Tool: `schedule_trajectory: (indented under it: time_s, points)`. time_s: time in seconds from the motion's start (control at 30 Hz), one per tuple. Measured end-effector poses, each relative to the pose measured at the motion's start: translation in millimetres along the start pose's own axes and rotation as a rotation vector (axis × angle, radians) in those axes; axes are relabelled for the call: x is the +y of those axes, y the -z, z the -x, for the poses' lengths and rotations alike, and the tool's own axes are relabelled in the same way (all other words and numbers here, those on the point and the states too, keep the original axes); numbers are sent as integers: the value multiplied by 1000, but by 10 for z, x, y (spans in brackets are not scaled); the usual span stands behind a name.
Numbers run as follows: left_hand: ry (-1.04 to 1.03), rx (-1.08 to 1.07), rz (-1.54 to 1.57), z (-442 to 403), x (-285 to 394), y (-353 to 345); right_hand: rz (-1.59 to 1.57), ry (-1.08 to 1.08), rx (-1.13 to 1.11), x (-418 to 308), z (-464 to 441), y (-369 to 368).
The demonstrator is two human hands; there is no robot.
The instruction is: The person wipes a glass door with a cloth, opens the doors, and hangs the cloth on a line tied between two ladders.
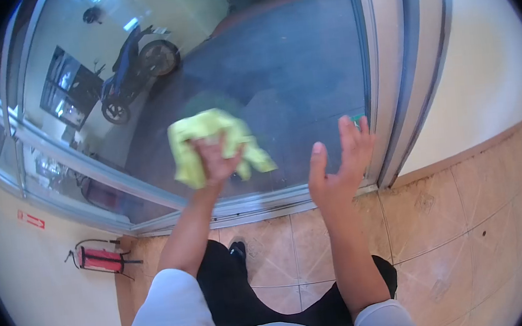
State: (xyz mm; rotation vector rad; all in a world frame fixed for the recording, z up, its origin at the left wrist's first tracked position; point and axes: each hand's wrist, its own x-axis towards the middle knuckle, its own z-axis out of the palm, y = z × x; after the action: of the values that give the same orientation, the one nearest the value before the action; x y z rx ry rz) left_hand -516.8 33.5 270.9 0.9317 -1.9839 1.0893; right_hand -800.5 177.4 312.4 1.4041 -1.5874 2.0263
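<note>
A yellow-green cloth (185,146) is bunched under my left hand (214,160), against a large glass pane (283,66). Its loose corner hangs out to the right of my fingers, and hand and cloth are slightly blurred. To the right, my right hand (344,164) is raised with thumb and fingers apart, holding nothing. It is close to the right edge of the glass, but I cannot tell whether the fingertips touch it. A small green patch (357,120) shows behind those fingertips, partly hidden.
A metal frame (384,75) borders the glass on the right, with a bottom rail (259,206) below. A red fire extinguisher (100,259) is by the left wall. Beyond the glass stands a motorcycle (132,68). Tiles (430,222) cover the floor around my legs.
</note>
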Motion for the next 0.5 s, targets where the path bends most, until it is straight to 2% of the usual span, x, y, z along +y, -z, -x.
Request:
schedule_trajectory:
  time_s: [0.03, 0.07, 0.1, 0.13, 0.2, 0.27, 0.33, 0.4, 0.43, 0.5]
  points:
    - [269, -12, 63, 146, -302, 206, -10, 12, -11, -46, 30, 6]
    - [379, 143, 28, 139, -316, 327, -36, 45, -52, -92, 74, 36]
    - [725, 321, 315, 104, -203, 320, -62, 90, -76, -127, 73, 53]
    - [866, 395, 386, 46, -75, 245, -71, 107, -69, -122, 30, 38]
    - [825, 295, 324, -297, 531, 61, -95, 112, -87, -136, 89, 76]
    - [632, 126, 233, -608, 1348, -199, -96, 99, -97, -153, 92, 12]
    - [398, -34, 359, -724, 1905, -413, -90, 101, -71, -171, 93, -92]
    - [230, -199, 691, -597, 2165, -400, -78, 117, -95, -211, 156, -151]
    - [250, -263, 934, -477, 2154, -372, -45, 123, -95, -219, 180, -201]
    - [516, -346, 1521, -181, 1975, -333, -28, 92, -108, -219, 300, -326]
